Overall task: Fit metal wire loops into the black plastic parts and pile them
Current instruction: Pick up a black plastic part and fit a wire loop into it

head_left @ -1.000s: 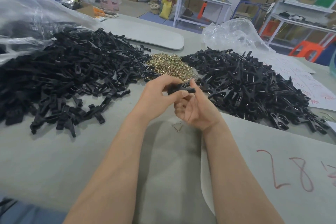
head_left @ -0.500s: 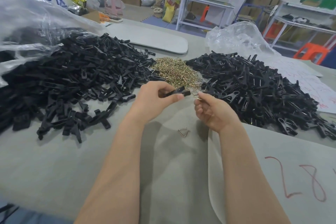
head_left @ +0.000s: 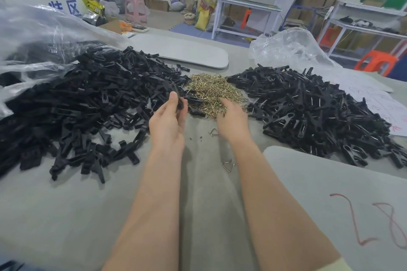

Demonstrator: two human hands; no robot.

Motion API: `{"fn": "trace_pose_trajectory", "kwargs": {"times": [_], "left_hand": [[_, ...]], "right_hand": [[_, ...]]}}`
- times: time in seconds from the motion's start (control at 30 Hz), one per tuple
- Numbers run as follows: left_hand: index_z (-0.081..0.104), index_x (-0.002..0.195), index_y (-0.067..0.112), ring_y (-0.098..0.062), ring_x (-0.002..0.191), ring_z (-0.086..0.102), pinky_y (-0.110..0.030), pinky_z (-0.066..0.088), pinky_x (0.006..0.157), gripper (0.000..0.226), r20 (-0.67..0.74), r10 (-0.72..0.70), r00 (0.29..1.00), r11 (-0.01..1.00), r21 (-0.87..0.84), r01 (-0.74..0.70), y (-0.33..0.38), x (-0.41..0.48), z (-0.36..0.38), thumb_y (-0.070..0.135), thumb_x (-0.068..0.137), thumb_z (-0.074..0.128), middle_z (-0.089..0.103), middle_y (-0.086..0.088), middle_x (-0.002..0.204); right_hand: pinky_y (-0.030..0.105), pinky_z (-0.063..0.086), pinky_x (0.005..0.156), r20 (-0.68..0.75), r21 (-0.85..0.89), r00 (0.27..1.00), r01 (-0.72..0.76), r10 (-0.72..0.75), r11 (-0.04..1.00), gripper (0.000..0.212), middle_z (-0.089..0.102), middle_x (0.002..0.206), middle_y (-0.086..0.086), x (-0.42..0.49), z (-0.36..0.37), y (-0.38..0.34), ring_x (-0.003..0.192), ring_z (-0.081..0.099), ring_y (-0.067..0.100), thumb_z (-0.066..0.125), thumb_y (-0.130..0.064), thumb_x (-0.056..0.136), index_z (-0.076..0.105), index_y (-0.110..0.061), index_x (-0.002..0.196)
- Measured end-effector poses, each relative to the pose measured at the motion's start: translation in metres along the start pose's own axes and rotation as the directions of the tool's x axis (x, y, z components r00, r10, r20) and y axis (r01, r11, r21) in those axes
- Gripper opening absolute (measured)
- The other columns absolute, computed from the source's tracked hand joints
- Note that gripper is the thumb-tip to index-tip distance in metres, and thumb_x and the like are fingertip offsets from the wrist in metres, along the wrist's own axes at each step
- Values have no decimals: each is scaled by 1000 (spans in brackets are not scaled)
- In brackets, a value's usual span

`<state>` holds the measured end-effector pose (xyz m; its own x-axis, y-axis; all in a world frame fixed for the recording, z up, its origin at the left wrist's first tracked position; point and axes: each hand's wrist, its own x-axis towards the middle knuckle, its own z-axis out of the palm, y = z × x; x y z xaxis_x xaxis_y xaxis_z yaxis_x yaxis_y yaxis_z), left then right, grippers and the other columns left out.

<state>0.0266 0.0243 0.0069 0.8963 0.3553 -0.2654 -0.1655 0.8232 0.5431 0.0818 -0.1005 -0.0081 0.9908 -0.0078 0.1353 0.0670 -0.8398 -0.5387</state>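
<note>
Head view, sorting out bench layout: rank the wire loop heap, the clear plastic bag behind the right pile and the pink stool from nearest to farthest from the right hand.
From the right hand:
1. Wire loop heap, at its fingertips, middle of the table.
2. Clear plastic bag, on the table, back right.
3. Pink stool, beyond the table, far back left.

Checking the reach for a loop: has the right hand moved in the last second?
Yes. The right hand went forward to the near edge of the wire loop pile.
</note>
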Motion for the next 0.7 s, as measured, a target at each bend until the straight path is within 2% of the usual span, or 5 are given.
{"fn": "trace_pose_trajectory", "kwargs": {"times": [0.1,0.33,0.47,0.57,0.7], "left_hand": [[64,89,4,-10,76,67,-20,57,74,10,-17,11,1000,1000,8,-11,-3,2,-1,13,87,66,66,-4,81],[64,87,5,-10,77,63,-19,55,79,8,31,33,999,982,187,-38,-11,3,0,13,90,64,64,-2,78],[63,91,3,-15,85,63,-21,55,83,3,83,-23,996,968,251,2,-15,1,2,6,89,62,64,-6,83],[61,90,4,-16,89,62,-21,55,81,2,89,-37,995,960,278,10,-16,0,3,6,90,62,63,-7,85],[61,93,3,-17,90,62,-22,54,84,5,87,-40,995,950,311,11,-18,1,3,7,90,62,63,-8,87]], "right_hand": [[42,33,108,125,-128,990,87,-71,988,50,45,141,3,-3,16,-11,129,38,26,46,-4,92,47,-27,136],[26,42,76,-37,78,995,95,-92,992,10,63,94,-4,-16,3,-3,87,58,15,56,-16,91,58,-26,90],[20,39,69,-87,296,996,24,2,955,15,59,87,-9,-15,-10,11,82,56,10,59,-14,90,58,-23,102],[33,49,83,-28,420,998,-40,57,907,33,61,87,-5,-15,-12,15,86,59,16,57,-2,86,59,-15,116],[23,41,76,-10,300,998,-49,55,953,26,60,87,-2,-12,-12,17,85,54,15,55,1,85,69,-14,102]]}}
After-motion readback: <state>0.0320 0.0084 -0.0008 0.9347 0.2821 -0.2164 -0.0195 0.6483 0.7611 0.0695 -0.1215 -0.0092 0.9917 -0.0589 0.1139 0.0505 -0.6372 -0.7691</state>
